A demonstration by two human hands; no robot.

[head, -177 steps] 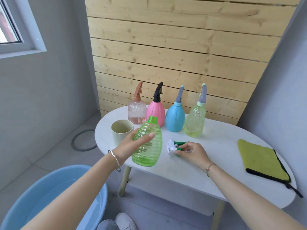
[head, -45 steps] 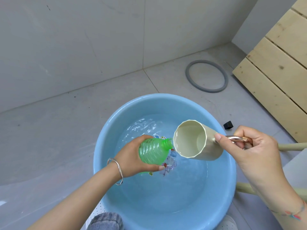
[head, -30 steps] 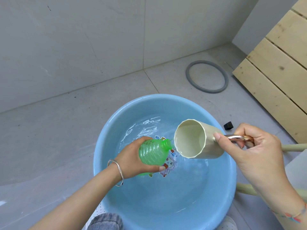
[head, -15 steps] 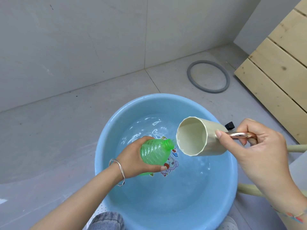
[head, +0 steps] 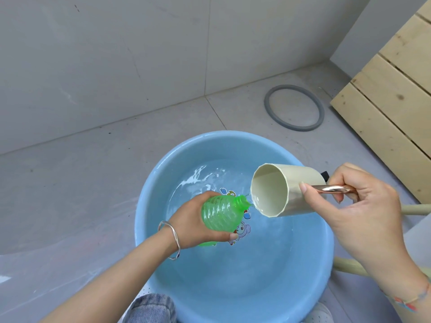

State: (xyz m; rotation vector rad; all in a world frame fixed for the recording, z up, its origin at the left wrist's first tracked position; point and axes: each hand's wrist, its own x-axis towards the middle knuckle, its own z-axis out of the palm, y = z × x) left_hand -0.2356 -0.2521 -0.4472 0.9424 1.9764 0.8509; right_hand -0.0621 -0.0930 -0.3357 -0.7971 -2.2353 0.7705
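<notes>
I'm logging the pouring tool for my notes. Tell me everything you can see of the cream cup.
The cream cup looks like matte plastic, with a faceted wall and a shiny copper-coloured metal handle. The right hand grips that handle, one fingertip pressed on the wall. It is tipped nearly on its side, mouth facing left, a little water at its lower lip, close by the open neck of the green bottle. It hangs over the blue basin, clear of the water.
</notes>
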